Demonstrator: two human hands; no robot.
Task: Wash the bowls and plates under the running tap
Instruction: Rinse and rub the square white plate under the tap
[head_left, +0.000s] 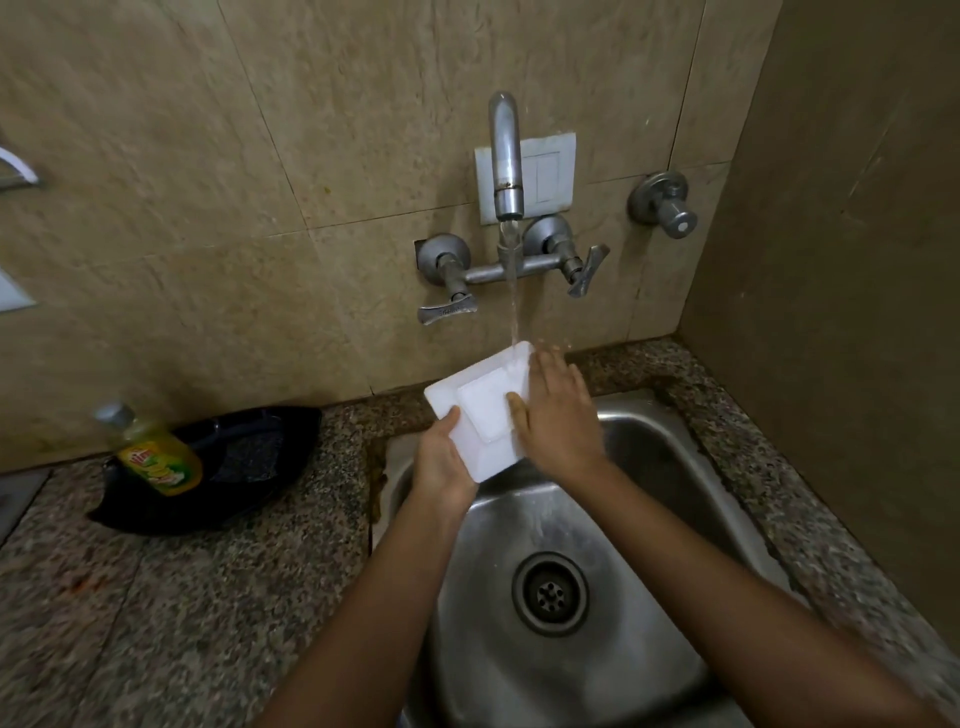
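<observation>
The white square plate (485, 410) is held tilted above the sink (571, 519), under the stream from the tap (506, 156). The left hand (441, 457) grips the plate edge at 7 o'clock. The right hand (553, 410) lies flat on its 3 o'clock edge, thumb inside. At 9 o'clock, a soap bottle (150, 452) stands on the counter (208, 571).

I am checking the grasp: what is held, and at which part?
The left hand grips the white square plastic dish at its near-left rim; the right hand rests flat on it.
</observation>
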